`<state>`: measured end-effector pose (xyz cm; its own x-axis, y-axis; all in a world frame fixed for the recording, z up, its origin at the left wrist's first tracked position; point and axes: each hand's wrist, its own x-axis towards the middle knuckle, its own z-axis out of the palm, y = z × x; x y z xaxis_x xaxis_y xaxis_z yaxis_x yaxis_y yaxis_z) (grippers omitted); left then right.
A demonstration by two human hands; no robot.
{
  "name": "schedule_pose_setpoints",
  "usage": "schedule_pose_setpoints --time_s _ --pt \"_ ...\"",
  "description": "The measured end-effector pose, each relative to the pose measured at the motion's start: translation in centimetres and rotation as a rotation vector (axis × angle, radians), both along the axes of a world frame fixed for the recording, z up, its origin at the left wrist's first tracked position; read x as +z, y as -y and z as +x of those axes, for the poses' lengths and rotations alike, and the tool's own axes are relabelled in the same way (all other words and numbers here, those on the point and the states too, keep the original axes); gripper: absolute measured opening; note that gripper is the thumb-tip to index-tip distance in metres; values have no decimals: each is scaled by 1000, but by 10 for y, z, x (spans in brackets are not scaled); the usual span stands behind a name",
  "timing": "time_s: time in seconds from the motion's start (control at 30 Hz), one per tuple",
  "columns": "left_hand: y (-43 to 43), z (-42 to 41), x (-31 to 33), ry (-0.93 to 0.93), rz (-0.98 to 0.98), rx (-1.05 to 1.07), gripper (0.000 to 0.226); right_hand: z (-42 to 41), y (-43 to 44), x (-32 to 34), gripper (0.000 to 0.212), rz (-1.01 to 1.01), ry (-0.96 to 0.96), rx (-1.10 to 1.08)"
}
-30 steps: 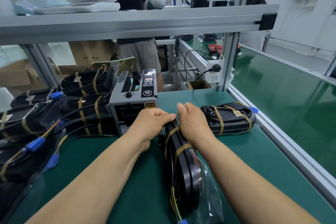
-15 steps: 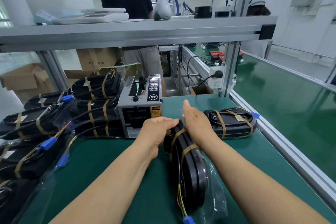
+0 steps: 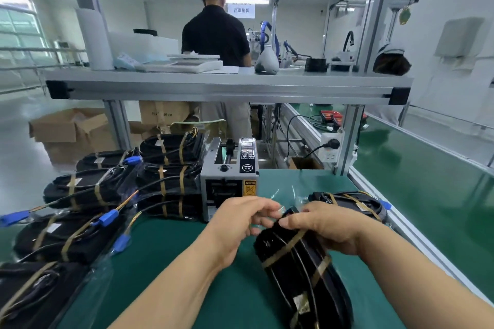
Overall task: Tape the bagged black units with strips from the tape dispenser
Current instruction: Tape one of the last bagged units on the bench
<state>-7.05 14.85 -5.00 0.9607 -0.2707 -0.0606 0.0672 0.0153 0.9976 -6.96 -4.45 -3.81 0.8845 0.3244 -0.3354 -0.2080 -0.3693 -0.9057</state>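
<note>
A bagged black unit point(image 3: 299, 270) with two brown tape bands lies lengthwise on the green mat in front of me. My right hand point(image 3: 323, 224) grips its far end from above. My left hand point(image 3: 240, 219) pinches the clear bag's loose end beside it. The grey tape dispenser point(image 3: 230, 176) stands just behind my hands, its slot facing me. A second taped unit point(image 3: 352, 203) lies to the right of my right hand.
A pile of taped black units point(image 3: 112, 195) with blue connectors fills the left side. An aluminium shelf point(image 3: 227, 85) spans overhead. A person point(image 3: 216, 35) stands beyond it, back turned. A green conveyor point(image 3: 427, 184) runs along the right.
The view has tilted upward. Both hands have shifted from pressing the unit's end to gripping it, and the left hand now pinches the bag's plastic.
</note>
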Motion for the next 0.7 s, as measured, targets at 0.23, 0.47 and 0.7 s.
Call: schedule_pose_setpoints --time_s 0.23,0.47,0.7 --pt "-34 54 -26 -377 -200 574 15 -31 0 4 35 259 284 -137" --pt "-32 87 -31 -495 -277 640 12 -50 -27 -27 53 453 428 -462" --pt "-18 100 -27 -512 -431 785 6 -64 -29 -29 58 317 560 -475"
